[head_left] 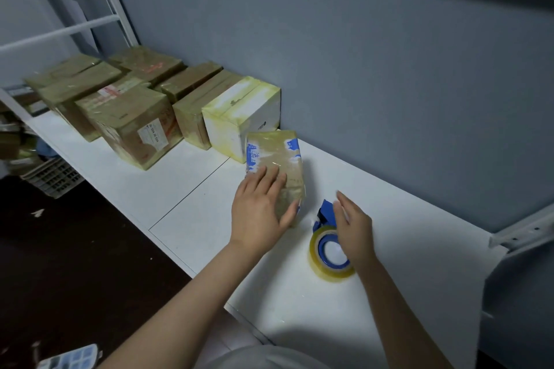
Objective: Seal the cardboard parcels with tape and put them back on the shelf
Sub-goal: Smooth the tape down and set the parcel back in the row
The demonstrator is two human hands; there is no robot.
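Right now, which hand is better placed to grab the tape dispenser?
The right hand: it is open right at the tape dispenser, while the left hand rests on the small parcel.

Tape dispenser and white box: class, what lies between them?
The blue-printed parcel, under the left hand, lies between the tape dispenser and the white box; head view.

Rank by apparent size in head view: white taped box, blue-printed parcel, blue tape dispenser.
White cardboard box with yellowed tape
Blue-printed taped cardboard parcel
Blue plastic tape dispenser
Last two close; dispenser is nearer.
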